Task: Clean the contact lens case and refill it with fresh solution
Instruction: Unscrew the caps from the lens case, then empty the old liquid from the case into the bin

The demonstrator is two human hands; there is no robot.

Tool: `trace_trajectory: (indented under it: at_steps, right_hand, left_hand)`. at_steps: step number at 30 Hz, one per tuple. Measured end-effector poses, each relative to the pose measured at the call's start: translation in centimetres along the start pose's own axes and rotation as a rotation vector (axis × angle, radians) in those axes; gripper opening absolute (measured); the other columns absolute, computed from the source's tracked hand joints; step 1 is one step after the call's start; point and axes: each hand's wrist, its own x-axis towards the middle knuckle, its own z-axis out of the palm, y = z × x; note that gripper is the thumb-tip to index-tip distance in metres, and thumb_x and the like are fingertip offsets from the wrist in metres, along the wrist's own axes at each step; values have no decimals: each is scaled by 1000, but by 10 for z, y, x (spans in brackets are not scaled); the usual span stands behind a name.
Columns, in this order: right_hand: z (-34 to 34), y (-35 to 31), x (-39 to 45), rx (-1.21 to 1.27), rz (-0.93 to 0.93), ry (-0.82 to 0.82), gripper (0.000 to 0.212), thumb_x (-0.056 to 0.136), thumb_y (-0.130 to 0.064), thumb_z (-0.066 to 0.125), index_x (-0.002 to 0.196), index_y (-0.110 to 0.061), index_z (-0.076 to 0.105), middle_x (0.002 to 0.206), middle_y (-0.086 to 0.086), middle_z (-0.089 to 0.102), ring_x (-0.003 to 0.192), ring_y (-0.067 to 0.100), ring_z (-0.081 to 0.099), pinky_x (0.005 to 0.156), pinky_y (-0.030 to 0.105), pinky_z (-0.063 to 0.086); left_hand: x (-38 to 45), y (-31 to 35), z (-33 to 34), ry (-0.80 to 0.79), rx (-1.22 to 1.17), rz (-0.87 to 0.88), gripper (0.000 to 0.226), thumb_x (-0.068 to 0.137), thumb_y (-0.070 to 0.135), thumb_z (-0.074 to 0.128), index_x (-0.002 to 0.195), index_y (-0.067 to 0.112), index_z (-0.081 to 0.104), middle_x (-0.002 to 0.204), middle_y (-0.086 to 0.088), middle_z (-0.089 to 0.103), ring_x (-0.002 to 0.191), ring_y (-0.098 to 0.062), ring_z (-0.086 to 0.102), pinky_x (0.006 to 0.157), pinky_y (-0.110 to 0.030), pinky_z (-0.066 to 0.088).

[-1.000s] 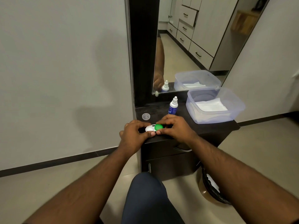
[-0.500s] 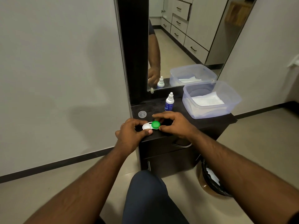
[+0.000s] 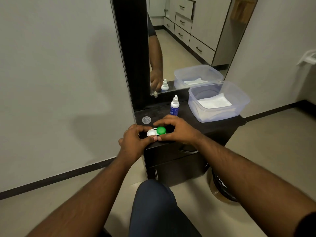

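A white contact lens case (image 3: 151, 133) lies near the front edge of the dark cabinet top (image 3: 213, 124). A green cap (image 3: 161, 130) sits on its right well; the left well looks uncovered. My left hand (image 3: 135, 140) grips the case's left end. My right hand (image 3: 176, 130) curls around the green cap, thumb and fingers at its sides. A small solution bottle (image 3: 174, 108), white with a blue label, stands upright just behind my right hand. A clear round cap (image 3: 146, 120) rests to the left of the bottle.
A translucent plastic tub (image 3: 239, 106) holding white tissues (image 3: 214, 102) stands at the back right of the cabinet. A mirror (image 3: 188, 40) rises behind it. A bin with a black liner (image 3: 220, 187) sits on the floor to the right. My knee (image 3: 153, 199) is below the cabinet.
The view has shifted a little and the cabinet now sits slightly lower and left. My right-hand fingers have spread around the green cap, exposing more of it. The case stays in place.
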Motion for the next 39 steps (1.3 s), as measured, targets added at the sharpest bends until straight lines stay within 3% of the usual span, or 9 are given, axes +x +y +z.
trace_trajectory:
  at_steps: [4, 7, 11, 15, 21, 26, 31, 34, 39]
  right_hand:
    - [-4, 4, 0, 134, 45, -44, 37, 80, -7, 71, 113, -24, 68, 115, -7, 67, 112, 8, 59, 101, 37, 47]
    - [-10, 1, 0, 157, 69, -71, 37, 82, -2, 67, 114, -20, 69, 117, -6, 68, 112, 6, 59, 99, 29, 47]
    - [-6, -6, 3, 391, 147, 182, 26, 86, -4, 65, 111, -12, 69, 104, -3, 71, 97, 7, 66, 85, 18, 50]
    - [8, -11, 16, 91, 280, 456, 17, 90, -18, 62, 102, -12, 73, 89, -4, 70, 79, 7, 62, 75, 18, 43]
    - [26, -19, 40, -140, 413, 542, 21, 92, -22, 57, 99, -11, 73, 99, 7, 72, 91, 22, 65, 79, 30, 49]
    - [32, -25, 43, -143, 476, 600, 23, 94, -25, 55, 100, -10, 71, 100, 8, 70, 92, 22, 64, 74, 29, 47]
    - [27, -25, -1, -14, 331, 618, 25, 93, -19, 57, 113, -7, 68, 112, 5, 69, 102, 12, 61, 82, 13, 40]
    - [27, -14, -43, 121, 244, 703, 26, 90, -15, 62, 115, -12, 67, 110, -1, 68, 99, 5, 62, 81, 3, 42]
    - [19, -7, -82, 743, 251, 727, 34, 82, 2, 67, 111, -14, 67, 97, 1, 73, 91, 7, 68, 80, 19, 54]
  left_hand:
    - [0, 2, 0, -10, -17, -11, 27, 69, 45, 79, 93, 43, 66, 93, 19, 54, 92, -8, 54, 89, -51, 47]
    - [1, 1, -1, -13, 2, -9, 27, 70, 46, 79, 92, 44, 65, 91, 20, 53, 91, -6, 53, 88, -50, 46]
    - [1, 1, -1, -1, 32, -1, 30, 70, 47, 78, 98, 42, 67, 93, 20, 52, 92, -5, 50, 89, -46, 42]
    - [-1, 4, -2, 2, 33, -14, 30, 71, 46, 78, 99, 41, 68, 94, 21, 52, 95, -6, 50, 90, -43, 38]
    - [-7, 6, -1, 24, 45, -12, 30, 73, 44, 76, 102, 39, 69, 95, 20, 52, 97, -8, 51, 87, -40, 37]
    - [-11, 5, 0, 11, -38, 39, 35, 76, 36, 77, 109, 29, 69, 98, 14, 56, 95, -9, 55, 82, -28, 46]
    - [-17, 10, 0, 79, 165, 85, 36, 81, 42, 70, 114, 29, 68, 109, 6, 62, 101, -13, 55, 85, -34, 46]
    - [-25, 16, 4, 157, 315, 97, 37, 85, 47, 63, 119, 32, 66, 116, 9, 61, 106, -15, 49, 80, -31, 30]
    - [-33, 47, 24, 118, 246, 208, 34, 81, 48, 66, 114, 39, 66, 116, 15, 62, 107, -12, 46, 77, -31, 19]
